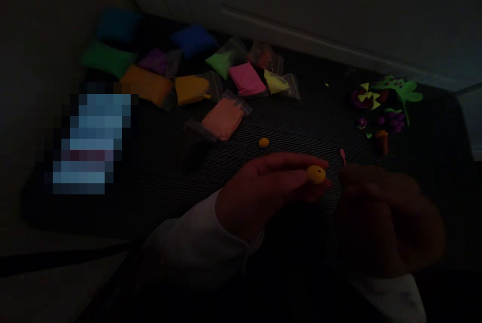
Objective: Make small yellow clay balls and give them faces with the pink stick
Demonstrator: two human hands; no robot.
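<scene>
In my left hand (259,187) a small yellow clay ball (315,175) is pinched between thumb and fingers. A small dark mark shows on its surface. To the right of it, my closed right hand (387,217) is dim, with its fingertips pressed together. From those fingertips sticks up the flat end of a thin pink modelling tool (342,155); the rest of it is hidden by the hand. Apart from both hands, another orange-yellow clay ball (263,142) lies on the dark ribbed table (301,127).
Several bags of coloured clay, among them a peach bag (223,119) and a pink bag (247,79), lie at the back left. Small clay pieces, including a green flower shape (408,93), lie at right. A blurred-out screen (90,137) stands left. A pale wall (339,21) borders the back.
</scene>
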